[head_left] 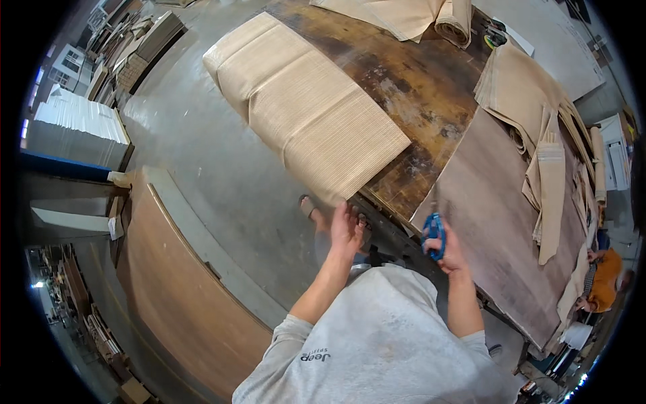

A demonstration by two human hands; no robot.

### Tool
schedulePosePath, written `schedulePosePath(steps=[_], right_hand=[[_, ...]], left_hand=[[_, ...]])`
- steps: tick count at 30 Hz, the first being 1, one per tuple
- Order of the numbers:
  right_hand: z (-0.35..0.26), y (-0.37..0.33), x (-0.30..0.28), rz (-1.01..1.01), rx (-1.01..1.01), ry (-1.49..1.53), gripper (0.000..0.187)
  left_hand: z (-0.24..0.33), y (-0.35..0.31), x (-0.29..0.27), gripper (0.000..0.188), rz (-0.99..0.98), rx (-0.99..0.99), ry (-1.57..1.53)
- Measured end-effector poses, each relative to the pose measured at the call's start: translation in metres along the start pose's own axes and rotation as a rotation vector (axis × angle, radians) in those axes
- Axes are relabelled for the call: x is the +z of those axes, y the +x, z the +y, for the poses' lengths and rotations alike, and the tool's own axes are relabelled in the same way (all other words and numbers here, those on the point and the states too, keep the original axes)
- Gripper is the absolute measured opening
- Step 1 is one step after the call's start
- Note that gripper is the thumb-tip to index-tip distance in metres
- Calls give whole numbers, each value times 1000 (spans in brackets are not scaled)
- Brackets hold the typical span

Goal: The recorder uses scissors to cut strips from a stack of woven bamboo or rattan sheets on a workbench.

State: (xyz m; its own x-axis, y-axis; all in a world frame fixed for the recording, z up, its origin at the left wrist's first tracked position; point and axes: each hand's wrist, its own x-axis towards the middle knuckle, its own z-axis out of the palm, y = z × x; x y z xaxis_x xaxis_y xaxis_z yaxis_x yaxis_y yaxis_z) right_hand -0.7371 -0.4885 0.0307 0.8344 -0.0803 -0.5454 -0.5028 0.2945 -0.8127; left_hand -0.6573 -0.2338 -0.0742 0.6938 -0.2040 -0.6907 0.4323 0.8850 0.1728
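Note:
A beige woven sheet (316, 101) with crosswise creases lies over the table's left edge and hangs down beyond it. At its near corner is my left hand (346, 230), fingers closed against the edge of the material; the exact grip is partly hidden. My right hand (452, 250) holds scissors (434, 237) by their blue handles, over the table's near edge. Their blades point away from me and look blurred. Bare brown, stained tabletop (404, 87) shows to the right of the sheet.
Folded beige woven pieces (531, 101) and loose strips (550, 188) lie on a brownish board (498, 222) at right. A beige roll (454, 23) sits at the far edge. A curved wooden panel (182, 283) stands left. Another person in orange (604, 279) is at far right.

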Motion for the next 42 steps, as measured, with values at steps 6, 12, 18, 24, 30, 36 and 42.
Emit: schedulePosePath(steps=[6, 12, 18, 24, 30, 36, 42], right_hand=[[20, 5, 46, -266, 196, 20, 76], [-16, 22, 21, 163, -155, -571, 52], [-53, 38, -38, 699, -277, -1312, 46], [-76, 80, 90, 435, -622, -1077, 46], [-48, 161, 173, 431, -515, -1201, 63], [-34, 167, 180, 489, -467, -1345, 64], [-28, 180, 193, 652, -509, -1147, 52]], left_hand=[[3, -3, 6, 21, 55, -2, 76], [6, 3, -9, 23, -8, -13, 113], [12, 1, -25, 25, -75, -55, 268], [54, -20, 21, 27, 65, -239, 418], [171, -39, 84, 29, -121, -153, 1319], [409, 67, 135, 31, 109, 566, 1500], [600, 224, 203, 41, 400, 1137, 1980]])
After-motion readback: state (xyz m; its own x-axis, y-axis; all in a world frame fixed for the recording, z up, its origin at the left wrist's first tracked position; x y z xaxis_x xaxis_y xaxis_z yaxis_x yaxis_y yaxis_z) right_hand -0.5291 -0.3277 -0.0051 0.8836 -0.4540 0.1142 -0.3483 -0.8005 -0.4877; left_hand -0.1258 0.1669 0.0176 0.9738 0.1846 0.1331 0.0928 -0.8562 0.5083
